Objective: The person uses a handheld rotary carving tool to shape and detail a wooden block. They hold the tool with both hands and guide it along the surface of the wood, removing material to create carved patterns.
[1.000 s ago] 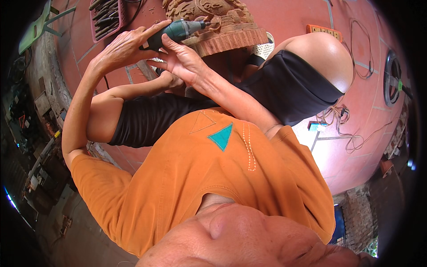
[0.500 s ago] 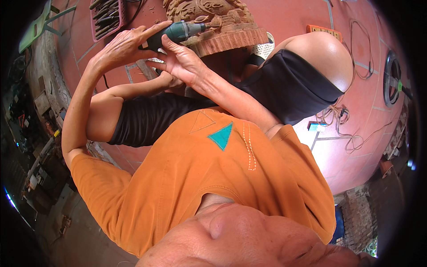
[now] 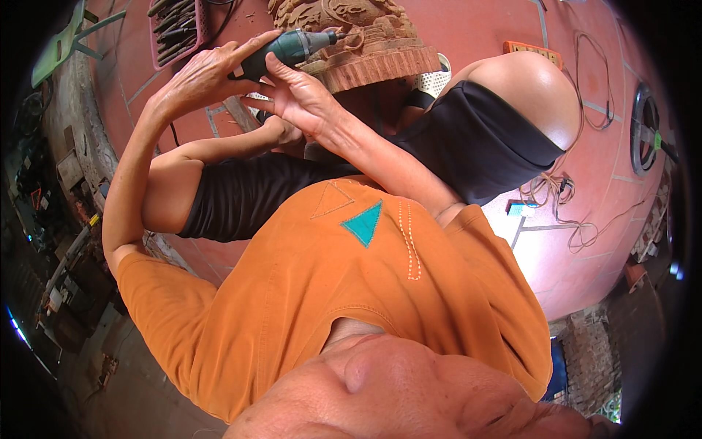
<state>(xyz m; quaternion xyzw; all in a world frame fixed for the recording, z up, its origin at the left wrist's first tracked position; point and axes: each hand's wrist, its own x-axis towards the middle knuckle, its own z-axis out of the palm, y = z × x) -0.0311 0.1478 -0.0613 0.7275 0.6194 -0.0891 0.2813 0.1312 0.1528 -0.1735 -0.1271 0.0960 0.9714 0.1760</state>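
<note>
Rotary tool (image 3: pixel 296 48), green-bodied, lay just left of the carved wooden block (image 3: pixel 376 64), its long axis running from near left to far right, so that its bit (image 3: pixel 341 35) faced the carved ornament. The left hand (image 3: pixel 201 77) was wrapped about the tool's rear end, index finger stretched along the far side of the body. The right hand (image 3: pixel 303 104) was close beside it, thumb up against the near side and other fingers spread leftward below (whether they bore any weight, the view did not show). Of the two, the right hand was nearer to the block, which stood to its far right, just past the base of the thumb. The bit's tip overlapped the carving from this angle; whether it touched the wood could not be made out.
</note>
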